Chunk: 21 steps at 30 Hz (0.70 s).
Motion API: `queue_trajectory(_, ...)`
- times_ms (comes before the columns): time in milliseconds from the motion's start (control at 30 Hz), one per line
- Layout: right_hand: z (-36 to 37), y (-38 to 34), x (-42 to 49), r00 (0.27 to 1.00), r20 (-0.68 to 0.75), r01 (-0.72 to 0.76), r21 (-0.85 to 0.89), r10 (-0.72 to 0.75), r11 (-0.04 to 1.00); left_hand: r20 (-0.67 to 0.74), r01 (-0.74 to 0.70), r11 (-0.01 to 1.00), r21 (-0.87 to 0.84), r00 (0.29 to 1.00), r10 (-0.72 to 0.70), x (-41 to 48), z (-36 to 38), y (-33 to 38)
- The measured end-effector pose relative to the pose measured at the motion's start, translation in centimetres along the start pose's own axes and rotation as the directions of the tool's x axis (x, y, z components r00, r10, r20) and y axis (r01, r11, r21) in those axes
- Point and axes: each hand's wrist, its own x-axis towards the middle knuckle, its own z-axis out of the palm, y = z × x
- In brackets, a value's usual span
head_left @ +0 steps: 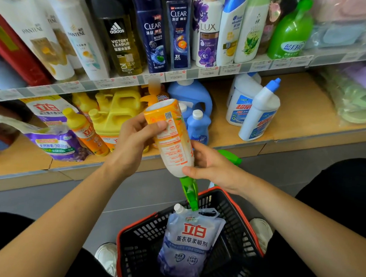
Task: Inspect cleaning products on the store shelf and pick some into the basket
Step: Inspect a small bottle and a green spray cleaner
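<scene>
Head view shows an orange bottle (171,137) held upside down at mid-frame, base up, its green trigger (189,192) pointing down over the basket (120,239). The left hand (132,139) grips the base end, fingers curled round it and thumb across the label. The right hand (210,165) holds the neck end, thumb pressed against the shoulder. Tilted this way, the back label faces the camera, so the hold looks meant for reading before the bottle goes in. A pouch (190,241) already lies in the basket at lower centre.

The label print is too small to read. The right hand's fingers are mostly hidden behind the bottle. A green shape (230,159) behind that hand may be another sprayer; I cannot tell. The frame bottom cuts off the basket's near edge, and goods at the left of the shelf (297,106) blur.
</scene>
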Motion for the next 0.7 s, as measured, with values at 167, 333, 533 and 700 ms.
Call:
queue_trajectory(167, -1.0, 0.1, -0.1, 0.999, -0.022, -0.041, -0.225, 0.037, 0.974, -0.22, -0.018, 1.0, -0.009, 0.975, 0.016, -0.2, -0.4, 0.1)
queue_trajectory(333, -2.2, 1.1, -0.1, 0.991, -0.133, -0.046, -0.478, -0.02, 0.877, -0.346, 0.008, 0.994, -0.112, 0.937, -0.046, 0.4, -0.9, -0.8)
queue_trajectory(533, -4.4, 1.4, -0.3, 0.871, -0.469, 0.031, -0.239, -0.144, 0.97, -0.236, 0.15, 0.939, -0.309, 0.945, -0.229, 1.3, -1.1, -2.6)
queue_trajectory(700, -6.3, 0.6, -1.1, 0.761, -0.643, 0.084, -0.032, -0.085, 0.996, -0.146, 0.274, 0.909, -0.314, 0.932, -0.331, 1.6, -0.7, -5.0)
